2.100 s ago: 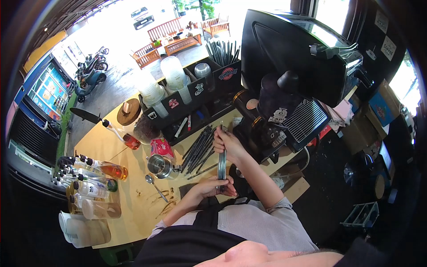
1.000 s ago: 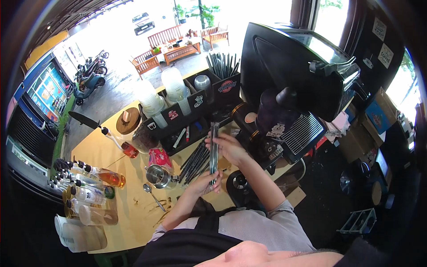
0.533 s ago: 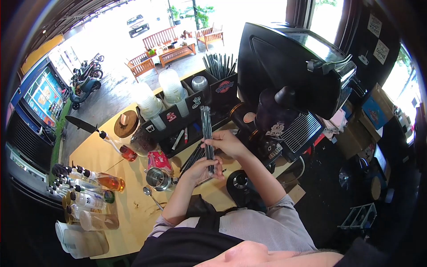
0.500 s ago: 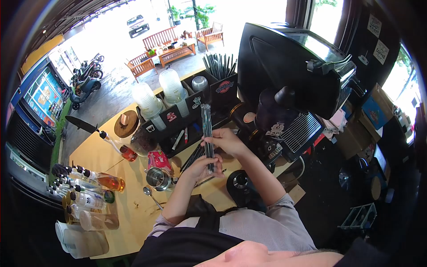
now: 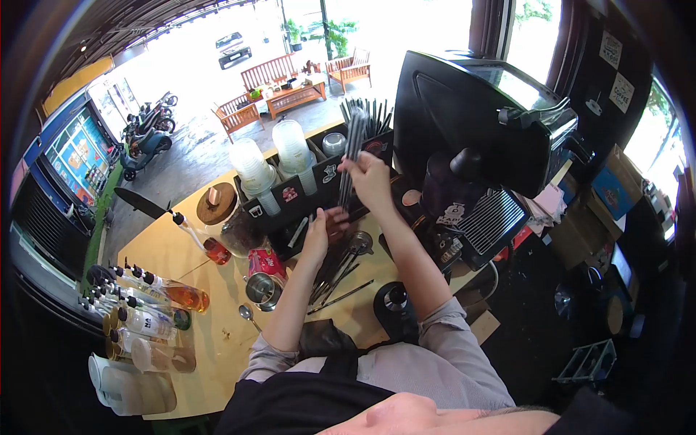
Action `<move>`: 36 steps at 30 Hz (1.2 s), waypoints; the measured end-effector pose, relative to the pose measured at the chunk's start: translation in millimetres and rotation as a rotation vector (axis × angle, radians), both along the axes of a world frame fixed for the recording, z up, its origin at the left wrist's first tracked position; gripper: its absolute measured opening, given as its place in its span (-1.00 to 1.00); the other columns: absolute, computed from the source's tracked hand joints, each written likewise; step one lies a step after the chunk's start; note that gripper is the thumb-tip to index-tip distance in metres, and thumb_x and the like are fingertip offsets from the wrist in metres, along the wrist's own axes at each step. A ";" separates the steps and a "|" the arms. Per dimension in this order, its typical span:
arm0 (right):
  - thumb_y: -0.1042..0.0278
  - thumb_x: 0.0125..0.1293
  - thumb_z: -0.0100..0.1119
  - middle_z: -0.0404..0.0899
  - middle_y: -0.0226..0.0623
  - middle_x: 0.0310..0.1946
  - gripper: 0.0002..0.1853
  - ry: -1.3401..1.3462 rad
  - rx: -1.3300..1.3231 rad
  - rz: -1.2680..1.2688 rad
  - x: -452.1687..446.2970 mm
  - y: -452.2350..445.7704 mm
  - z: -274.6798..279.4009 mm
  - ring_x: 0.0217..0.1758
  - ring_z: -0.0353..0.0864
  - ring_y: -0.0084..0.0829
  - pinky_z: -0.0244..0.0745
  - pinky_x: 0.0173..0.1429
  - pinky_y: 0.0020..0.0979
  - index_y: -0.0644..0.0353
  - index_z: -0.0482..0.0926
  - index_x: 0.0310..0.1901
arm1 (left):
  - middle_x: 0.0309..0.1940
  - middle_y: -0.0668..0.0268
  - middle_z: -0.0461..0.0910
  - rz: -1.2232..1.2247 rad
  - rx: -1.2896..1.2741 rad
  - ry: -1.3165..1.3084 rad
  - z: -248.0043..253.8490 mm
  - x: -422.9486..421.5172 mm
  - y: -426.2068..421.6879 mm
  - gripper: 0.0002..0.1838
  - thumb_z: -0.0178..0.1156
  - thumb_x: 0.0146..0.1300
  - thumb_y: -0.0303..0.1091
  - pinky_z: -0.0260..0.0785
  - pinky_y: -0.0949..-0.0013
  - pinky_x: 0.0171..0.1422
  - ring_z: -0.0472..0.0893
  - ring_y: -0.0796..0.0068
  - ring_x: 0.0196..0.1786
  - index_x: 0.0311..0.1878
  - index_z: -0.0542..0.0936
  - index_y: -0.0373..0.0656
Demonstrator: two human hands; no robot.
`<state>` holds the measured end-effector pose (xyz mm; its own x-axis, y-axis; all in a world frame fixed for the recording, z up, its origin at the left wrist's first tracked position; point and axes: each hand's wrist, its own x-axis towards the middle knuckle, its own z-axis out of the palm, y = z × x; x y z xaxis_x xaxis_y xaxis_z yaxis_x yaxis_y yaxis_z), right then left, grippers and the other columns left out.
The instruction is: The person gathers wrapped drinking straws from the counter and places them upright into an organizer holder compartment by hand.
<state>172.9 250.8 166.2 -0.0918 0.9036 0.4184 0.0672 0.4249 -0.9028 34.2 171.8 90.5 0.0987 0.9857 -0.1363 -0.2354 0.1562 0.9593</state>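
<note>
My right hand (image 5: 368, 181) is closed around a bundle of black straws (image 5: 354, 138), held nearly upright and blurred at its top. The bundle stands in front of the black organizer's straw compartment, where more black straws (image 5: 375, 116) poke up. Just below the bundle's lower end, my left hand (image 5: 322, 230) has its fingers apart, somewhat blurred, with nothing visible in them. Loose black straws (image 5: 333, 279) lie on the counter beneath my hands. Stacked clear plastic cups (image 5: 292, 145) fill other slots of the organizer (image 5: 308, 190).
A coffee machine (image 5: 464, 123) rises at the right. A metal pitcher (image 5: 262, 290), a spoon (image 5: 248, 316) and a pink packet (image 5: 265, 262) are left of my arms. Pump bottles (image 5: 177, 291) crowd the counter's left edge, and a wooden-lidded jar (image 5: 217, 204) stands behind.
My right hand has raised the straw bundle up and toward the organizer's straw compartment. My left hand has come off the bundle's lower end and moved up and left.
</note>
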 end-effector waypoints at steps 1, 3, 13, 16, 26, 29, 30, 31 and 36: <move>0.37 0.28 0.19 0.68 -0.38 -0.46 -0.85 0.042 0.098 -0.114 0.7 4.4 7.9 -0.58 0.42 -0.77 0.22 -0.54 -0.61 0.29 0.61 -0.27 | 0.11 0.21 0.53 0.062 0.125 0.094 8.3 -0.7 1.2 -0.29 -0.42 0.42 0.24 0.32 0.30 0.18 0.52 0.38 0.14 0.19 0.43 -0.16; 0.37 0.29 0.18 0.67 -0.38 -0.48 -0.85 0.170 0.253 -0.293 1.8 11.0 21.5 -0.58 0.42 -0.76 0.24 -0.53 -0.61 0.29 0.61 -0.28 | 0.18 0.25 0.48 0.168 0.342 0.210 20.3 -1.9 6.9 -0.30 -0.42 0.45 0.19 0.24 0.32 0.25 0.45 0.44 0.22 0.26 0.42 -0.18; 0.34 0.30 0.17 0.60 -0.15 -0.49 -0.81 0.025 0.361 -0.698 3.4 68.6 28.4 -0.50 0.58 -0.32 0.37 -0.41 -0.40 0.34 0.58 -0.24 | 0.26 0.24 0.40 0.358 0.661 0.230 62.9 17.5 38.0 -0.35 -0.43 0.49 0.10 0.00 0.32 0.44 0.29 0.43 0.36 0.28 0.38 -0.22; 0.21 0.29 0.15 0.57 -0.12 -0.48 -0.73 -0.262 0.264 -0.826 1.6 73.2 21.8 -0.38 0.58 -0.16 0.40 -0.26 -0.26 0.31 0.58 -0.30 | 0.26 0.25 0.40 0.352 0.702 0.255 63.9 21.2 47.1 -0.37 -0.43 0.50 0.07 -0.01 0.30 0.44 0.29 0.43 0.37 0.29 0.38 -0.22; 0.11 0.22 0.18 0.65 -0.19 -0.32 -0.72 -0.753 0.078 -0.834 -0.9 100.5 10.6 -0.10 0.59 -0.24 0.40 0.00 -0.12 0.16 0.66 -0.27 | 0.20 0.21 0.46 0.352 0.665 0.233 42.4 29.5 67.2 -0.43 -0.38 0.51 -0.02 0.06 0.29 0.41 0.36 0.39 0.30 0.23 0.45 -0.23; 0.09 0.21 0.20 0.65 -0.21 -0.36 -0.71 -0.732 0.049 -0.823 -4.2 102.3 14.0 -0.13 0.59 -0.21 0.43 -0.02 -0.12 0.13 0.66 -0.20 | 0.16 0.19 0.51 0.380 0.686 0.219 37.7 25.7 70.3 -0.46 -0.35 0.51 -0.07 0.12 0.30 0.39 0.42 0.39 0.24 0.20 0.48 -0.23; 0.09 0.21 0.21 0.65 -0.21 -0.38 -0.71 -0.593 0.141 -0.865 -6.3 102.7 15.4 -0.14 0.59 -0.21 0.46 -0.04 -0.14 0.11 0.67 -0.19 | 0.17 0.19 0.50 0.368 0.694 0.213 35.4 24.0 71.2 -0.46 -0.36 0.52 -0.06 0.11 0.29 0.39 0.42 0.39 0.24 0.21 0.48 -0.23; 0.09 0.20 0.21 0.65 -0.21 -0.41 -0.71 -0.453 0.229 -0.903 -7.6 101.9 16.7 -0.16 0.59 -0.20 0.48 -0.07 -0.15 0.10 0.68 -0.18 | 0.17 0.19 0.50 0.370 0.689 0.215 36.4 23.7 70.3 -0.46 -0.36 0.52 -0.06 0.11 0.29 0.39 0.42 0.39 0.24 0.21 0.48 -0.23; 0.13 0.20 0.21 0.64 -0.20 -0.42 -0.78 -0.567 0.246 -0.893 -9.2 104.1 8.2 -0.23 0.60 -0.21 0.53 -0.13 -0.22 0.03 0.71 -0.25 | 0.25 0.17 0.41 0.321 0.613 0.221 37.5 21.4 64.4 -0.39 -0.39 0.51 0.00 -0.01 0.27 0.47 0.30 0.36 0.36 0.24 0.41 -0.30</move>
